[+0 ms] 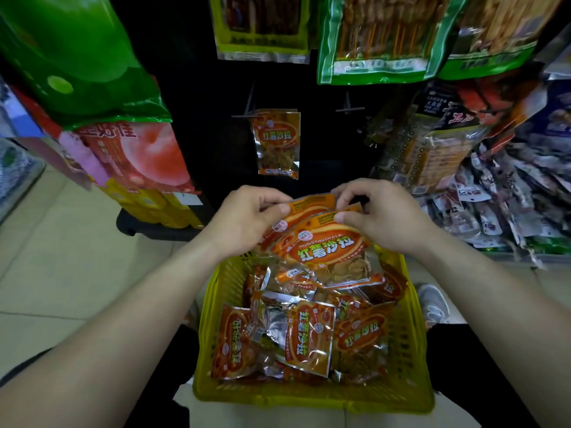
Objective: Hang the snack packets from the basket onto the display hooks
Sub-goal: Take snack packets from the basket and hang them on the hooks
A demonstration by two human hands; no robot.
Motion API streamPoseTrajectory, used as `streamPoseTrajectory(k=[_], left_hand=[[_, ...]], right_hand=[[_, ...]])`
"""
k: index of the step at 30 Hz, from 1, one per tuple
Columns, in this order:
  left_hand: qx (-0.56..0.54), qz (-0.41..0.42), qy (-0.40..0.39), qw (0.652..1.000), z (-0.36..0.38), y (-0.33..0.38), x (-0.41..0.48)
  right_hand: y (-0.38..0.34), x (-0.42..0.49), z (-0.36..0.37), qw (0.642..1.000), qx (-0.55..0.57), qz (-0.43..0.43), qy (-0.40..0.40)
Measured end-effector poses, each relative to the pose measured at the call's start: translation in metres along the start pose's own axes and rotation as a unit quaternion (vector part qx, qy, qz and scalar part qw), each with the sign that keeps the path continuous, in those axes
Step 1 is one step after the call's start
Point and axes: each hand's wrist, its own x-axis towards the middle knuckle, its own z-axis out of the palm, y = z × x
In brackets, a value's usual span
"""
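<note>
Both the left hand [247, 217] and right hand [380, 211] pinched orange snack packets [324, 242] at mid-frame, above the yellow basket [309, 393].

Left of you, a green bag [71, 57] hangs above a peach-printed pack [145, 156]; silvery sachets [500, 211] lie heaped at right.

Middle of frame: left hand [247, 217] and right hand [380, 214] pinching top edge of held packets [324, 242], orange, more than one stacked.
Just below: yellow basket [309, 396], full of loose packets [309, 338], same orange kind.
Above hands: one hung packet [278, 143] on left hook [247, 114]; right hook [347, 109] beside it.
Upper right: big green bags [377, 41].
</note>
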Motion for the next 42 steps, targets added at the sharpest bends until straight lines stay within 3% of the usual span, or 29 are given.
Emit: streamPoseTrajectory(k=[7,12,15,19,23,33,38,42], left_hand=[[-0.043,-0.002,-0.003,0.999,0.009,0.011,0.009],[-0.020,0.000,-0.010,1.000,0.016,0.011,0.010],[0.062,0.000,0.045,0.997,0.018,0.008,0.011],[0.021,-0.017,0.085,0.996,0.018,0.010,0.014],[-0.017,-0.023,0.076,0.997,0.016,0.014,0.013],[-0.059,-0.027,0.070,0.995,0.012,0.013,0.012],[-0.052,-0.022,0.066,0.996,0.011,0.013,0.013],[-0.025,-0.008,0.048,0.998,0.015,0.012,0.013]], right_hand=[[-0.002,0.008,-0.001,0.993,0.048,0.041,0.104],[-0.002,0.008,0.000,0.988,0.055,0.069,0.128],[-0.001,0.008,-0.001,0.986,0.069,0.082,0.125],[-0.002,0.004,-0.004,0.990,0.035,0.063,0.121],[-0.007,0.004,-0.007,0.995,-0.029,0.042,0.089],[-0.009,0.009,-0.007,0.996,-0.058,0.014,0.062],[-0.010,0.012,-0.009,0.996,-0.068,-0.025,0.043],[-0.015,0.011,-0.007,0.987,-0.143,-0.067,0.005]])
